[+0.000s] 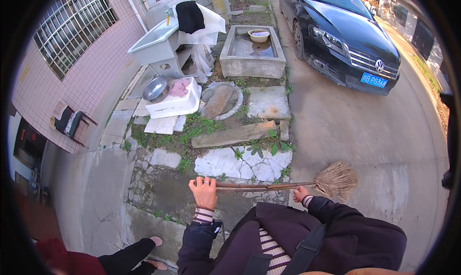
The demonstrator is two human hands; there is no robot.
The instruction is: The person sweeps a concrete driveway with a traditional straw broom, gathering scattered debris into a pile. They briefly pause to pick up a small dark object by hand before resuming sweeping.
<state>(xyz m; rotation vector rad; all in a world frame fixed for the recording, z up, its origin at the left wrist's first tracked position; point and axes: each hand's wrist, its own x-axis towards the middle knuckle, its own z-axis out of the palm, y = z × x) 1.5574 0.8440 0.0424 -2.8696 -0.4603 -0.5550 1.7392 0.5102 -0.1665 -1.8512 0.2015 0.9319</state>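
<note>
A straw broom with a wooden handle (252,187) lies level across the space in front of my body. My left hand (204,193) is wrapped around the handle's left end, and a ring shows on one finger. The broom's bristle head (338,180) fans out on the right, over the concrete road. Just below the handle, close to the bristles, is my right hand (301,194) with its fingers curled. Whether it touches the handle cannot be made out. Cracked stone slabs (243,162) with weeds lie beyond the handle.
A black Volkswagen car (353,41) stands at upper right. Ahead are a concrete trough (254,67) holding a basin (258,35), a washing sink (155,37), a white box (174,104) and a metal bowl (156,89). Another person's legs (126,255) show at lower left. A chair (72,122) stands by the wall.
</note>
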